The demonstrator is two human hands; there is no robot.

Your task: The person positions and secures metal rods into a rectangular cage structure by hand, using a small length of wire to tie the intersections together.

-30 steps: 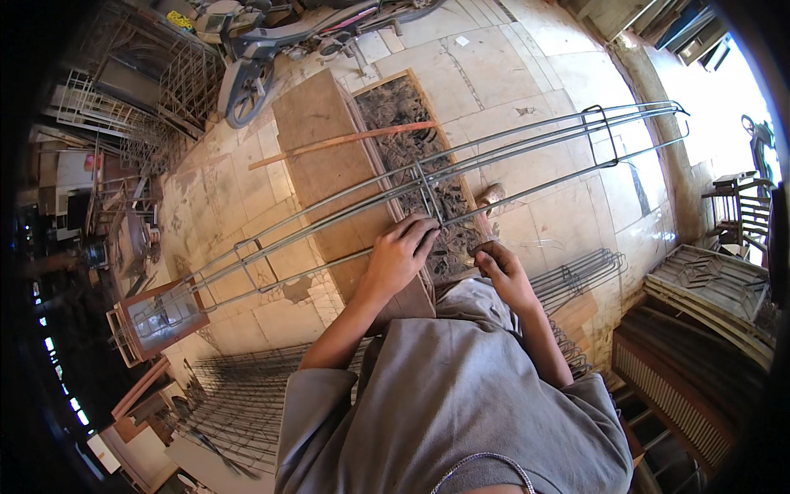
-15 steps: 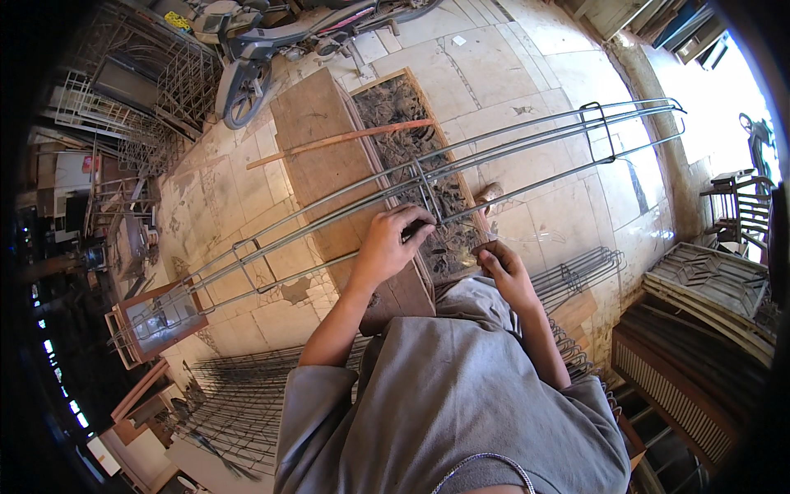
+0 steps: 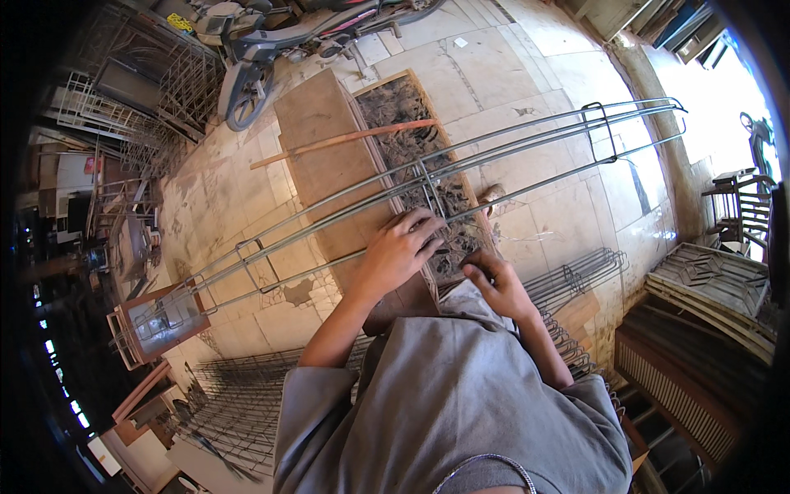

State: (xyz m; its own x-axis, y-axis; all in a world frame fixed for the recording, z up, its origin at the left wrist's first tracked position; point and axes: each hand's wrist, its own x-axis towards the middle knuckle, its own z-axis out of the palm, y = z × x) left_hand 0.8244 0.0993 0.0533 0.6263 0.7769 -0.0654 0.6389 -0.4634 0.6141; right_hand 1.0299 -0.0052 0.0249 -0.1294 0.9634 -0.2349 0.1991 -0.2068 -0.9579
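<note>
A long cage of thin steel rods (image 3: 527, 191) runs across in front of me, rising to the right, with rectangular stirrups around its rods. My left hand (image 3: 403, 247) is closed at the near rod, its fingertips at the lower corner of the middle stirrup (image 3: 427, 185). Exactly what lies between those fingers is hidden. Just to the right and a little nearer, my right hand (image 3: 499, 285) is held with fingers curled and thumb against them, apart from the cage. Anything in that pinch is too small to make out.
Beneath the cage lie a wooden bench board (image 3: 321, 148) and a tray of dark scraps (image 3: 395, 107), crossed by a wooden strip (image 3: 346, 141). More bent rods (image 3: 576, 276) lie at right, and bundled rods (image 3: 247, 395) at lower left. A motorbike (image 3: 247, 74) stands at the back.
My right hand has drawn slightly left and nearer to me, its fingers curling more. My left hand has shifted a little right along the near rod. The cage stays in place.
</note>
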